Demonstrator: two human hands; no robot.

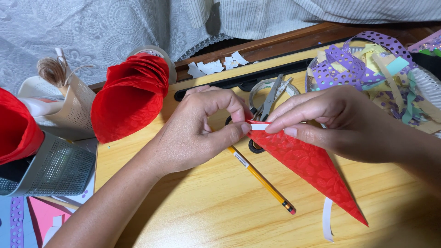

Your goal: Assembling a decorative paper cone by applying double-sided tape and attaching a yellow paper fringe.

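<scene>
1. Far left: a grey perforated plastic basket [55, 170] holds a red paper piece [16, 126]; behind it a white perforated container [80, 112] carries a bundle of tan twine [53, 71].
2. Below the basket, at the bottom left corner: pink and purple paper sheets [39, 216].
3. Next right: a stack of red embossed paper cones nested together [131, 98], lying on its side with the open mouth facing left and down, on the light wooden tabletop [206, 202].
4. Left hand [200, 128]: thumb and forefinger pinched narrow on the wide end of a red embossed paper cone [308, 165], at a small white strip [258, 126] on its edge.
5. Under that hand: a yellow pencil with a red eraser end [262, 180], flat on the table, running down and right.
6. Behind the hands: grey-bladed scissors with black handles [271, 98] lie across a roll of clear tape [259, 89]; white paper scraps [213, 66] sit near the table's back edge.
7. Right hand [335, 121]: fingers closed on the same cone's wide end, fingertips meeting the left hand's at the white strip.
8. The cone lies between both hands, tip pointing down and right, low over the table; a loose white paper strip [327, 219] lies just beside the tip.
9. Far right: a white paper plate [425, 80] heaped with purple punched paper bands [349, 64] and pastel offcuts.
</scene>
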